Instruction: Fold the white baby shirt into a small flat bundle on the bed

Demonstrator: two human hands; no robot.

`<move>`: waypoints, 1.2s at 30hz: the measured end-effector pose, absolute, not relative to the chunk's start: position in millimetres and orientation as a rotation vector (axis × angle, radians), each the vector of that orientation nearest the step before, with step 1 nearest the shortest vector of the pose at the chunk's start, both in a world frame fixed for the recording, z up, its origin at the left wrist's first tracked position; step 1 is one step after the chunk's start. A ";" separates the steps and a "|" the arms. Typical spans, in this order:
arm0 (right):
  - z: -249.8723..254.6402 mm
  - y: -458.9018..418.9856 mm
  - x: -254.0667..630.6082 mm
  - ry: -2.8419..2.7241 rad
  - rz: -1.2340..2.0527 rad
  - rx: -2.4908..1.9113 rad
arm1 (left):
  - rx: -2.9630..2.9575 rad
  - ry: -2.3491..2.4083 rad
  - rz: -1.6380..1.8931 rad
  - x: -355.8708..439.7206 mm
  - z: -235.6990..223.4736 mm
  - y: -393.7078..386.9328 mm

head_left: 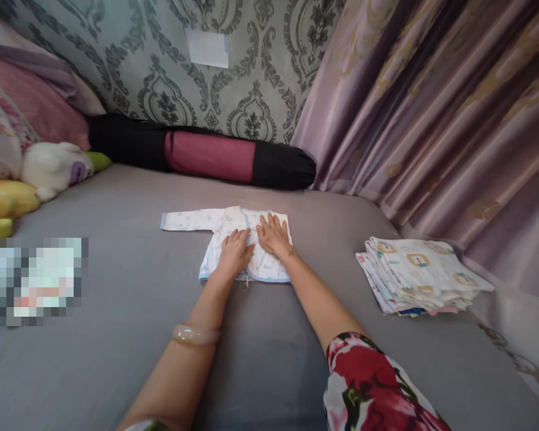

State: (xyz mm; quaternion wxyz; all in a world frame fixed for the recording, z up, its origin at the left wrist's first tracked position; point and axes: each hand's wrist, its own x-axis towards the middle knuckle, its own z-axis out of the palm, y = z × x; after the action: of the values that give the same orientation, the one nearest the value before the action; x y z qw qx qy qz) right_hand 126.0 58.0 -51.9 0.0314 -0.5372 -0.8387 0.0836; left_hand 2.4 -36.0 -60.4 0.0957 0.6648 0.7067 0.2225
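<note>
Okay, your left hand [234, 252] and right hand [273, 237] rest, fingers slightly apart, on the small white blue-trimmed fabric jacket [265, 264]: three-o'clock sleeve apparently tucked, nine-o'clock sleeve [188, 220] unfolded.

Pixelated item [49, 278] unreadable; shirt [215, 248] partly hidden under hands [273, 239]; curtain [435, 114] cut off right.

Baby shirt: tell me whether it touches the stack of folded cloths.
Apart. The head view shows a broad stretch of grey sheet between the baby shirt and the folded cloths.
</note>
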 end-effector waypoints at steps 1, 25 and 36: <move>-51.6 58.2 125.9 -2.579 0.261 -1.653 | 1.970 2.096 0.656 2.3 -60.6 -36.0; -51.7 78.1 151.4 -2.502 0.301 -1.764 | 1.921 2.095 0.572 2.5 -58.8 -38.7; -52.0 80.8 163.6 -2.469 0.260 -1.891 | 1.759 2.245 0.564 -0.1 -60.4 -37.7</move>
State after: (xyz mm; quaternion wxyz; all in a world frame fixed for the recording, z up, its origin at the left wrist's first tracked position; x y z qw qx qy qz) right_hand 163.6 80.8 -52.0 0.0101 -0.6059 -0.7911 0.0832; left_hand -0.1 -37.7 -60.4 0.1170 0.6010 0.7668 0.1928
